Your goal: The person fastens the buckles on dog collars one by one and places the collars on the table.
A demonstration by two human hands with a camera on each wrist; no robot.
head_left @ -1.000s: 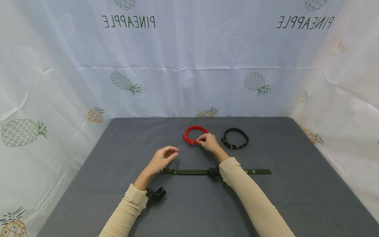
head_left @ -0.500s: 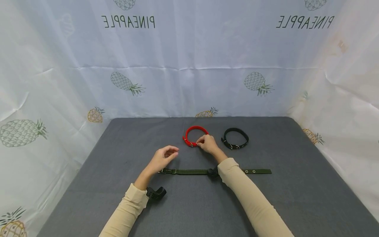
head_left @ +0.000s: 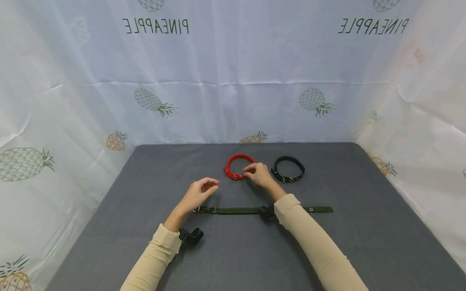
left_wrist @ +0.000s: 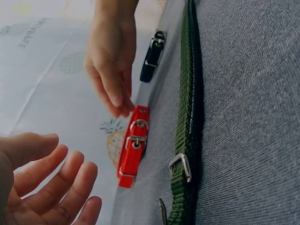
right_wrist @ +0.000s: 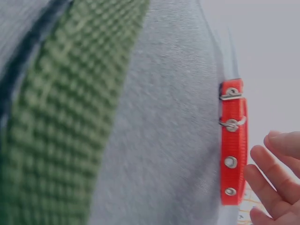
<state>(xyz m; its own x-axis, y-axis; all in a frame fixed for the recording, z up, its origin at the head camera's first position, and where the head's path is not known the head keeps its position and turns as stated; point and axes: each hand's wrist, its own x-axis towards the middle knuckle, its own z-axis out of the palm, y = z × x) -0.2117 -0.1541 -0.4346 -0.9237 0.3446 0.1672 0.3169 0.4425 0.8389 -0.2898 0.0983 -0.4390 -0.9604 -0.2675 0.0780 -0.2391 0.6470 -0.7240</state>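
Observation:
A red buckled collar [head_left: 236, 176], closed into a ring, stands on its edge toward the back of the table. My right hand [head_left: 261, 174] hovers at its right side, fingertips right by the band, fingers loosely bent and holding nothing; in the right wrist view a small gap shows between fingers [right_wrist: 265, 183] and collar. My left hand [head_left: 195, 195] floats palm inward above the buckle end of a green webbing collar [head_left: 236, 210], its fingers relaxed around air. That green collar lies stretched out straight across the table, partly hidden under my right forearm.
A black buckled collar [head_left: 287, 179], also a closed ring, stands to the right of the red one. The grey table [head_left: 233, 258] meets a white pineapple-print curtain [head_left: 233, 113] at the back and sides. Black wrist cameras [head_left: 191, 236] sit under both wrists.
My right hand has shifted slightly right and up, its fingertips coming off the red collar's band. The left hand and the collars stay practically where they were.

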